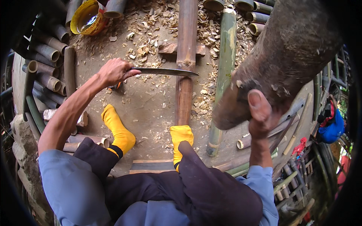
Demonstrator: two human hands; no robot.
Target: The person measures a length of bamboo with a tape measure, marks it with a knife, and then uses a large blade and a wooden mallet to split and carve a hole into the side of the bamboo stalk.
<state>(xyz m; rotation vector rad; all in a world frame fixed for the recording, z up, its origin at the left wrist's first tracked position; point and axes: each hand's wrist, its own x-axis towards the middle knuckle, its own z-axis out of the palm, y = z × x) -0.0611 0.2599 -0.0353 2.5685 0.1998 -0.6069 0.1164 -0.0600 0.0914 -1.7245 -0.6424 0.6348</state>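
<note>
My left hand (116,72) is closed around the handle end of a long, dark-bladed machete (160,71). Its blade lies crosswise over a brown bamboo pole (186,37), near a joint, with the tip just past the pole's right side. My right hand (260,116) grips a thick, rough wooden club (290,52), thumb in front and the other fingers mostly hidden. Raised close to the camera, the club fills the upper right and is partly blurred. One foot in a yellow sock (181,135) presses on the pole's near end.
A wooden block (167,47) props the pole. Beside it lies a green bamboo pole (227,52) among shavings (147,28). A yellow bucket (88,17) stands at far left, near cut bamboo tubes (49,52). My other yellow-socked foot (118,128) rests on the ground. Someone in blue (332,128) is at far right.
</note>
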